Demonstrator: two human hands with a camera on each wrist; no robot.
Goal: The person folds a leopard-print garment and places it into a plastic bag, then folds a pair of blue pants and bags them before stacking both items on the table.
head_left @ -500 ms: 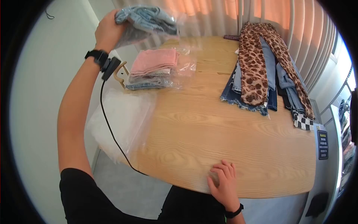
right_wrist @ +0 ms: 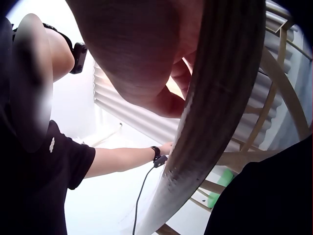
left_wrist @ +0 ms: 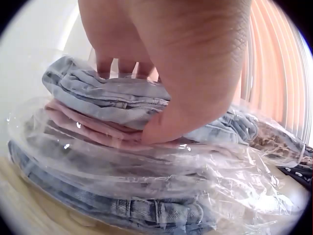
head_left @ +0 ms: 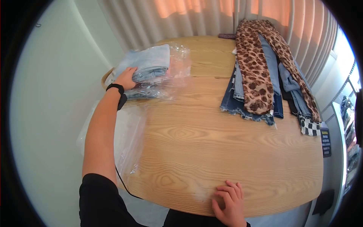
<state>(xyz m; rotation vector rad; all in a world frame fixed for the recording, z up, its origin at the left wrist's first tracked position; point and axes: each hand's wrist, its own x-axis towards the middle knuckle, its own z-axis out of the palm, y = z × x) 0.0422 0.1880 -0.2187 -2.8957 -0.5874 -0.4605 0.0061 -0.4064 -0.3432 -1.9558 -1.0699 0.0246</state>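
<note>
Folded light-blue jeans (head_left: 153, 56) in a clear plastic bag top a pile at the table's far left. My left hand (head_left: 126, 78) holds their near-left edge, the thumb in front and the fingers over the top and behind in the left wrist view. Under them lie a bagged pink garment (left_wrist: 93, 125) and, at the bottom, bagged darker blue jeans (left_wrist: 132, 208). My right hand (head_left: 230, 202) rests on the near edge of the wooden table (head_left: 227, 151), fingers loosely bent and holding nothing.
Flat clear plastic bags (head_left: 130, 140) lie at the table's left edge, partly behind my left forearm. A leopard-print garment (head_left: 253, 75) drapes over several denim pieces at the far right, beside a black-and-white checkered hem (head_left: 311, 127). A chair back (head_left: 107, 77) stands beyond the left edge.
My left hand has come down from the air with the bagged light-blue jeans, which now lie on top of the pink garment. The right hand stays at the table's near edge.
</note>
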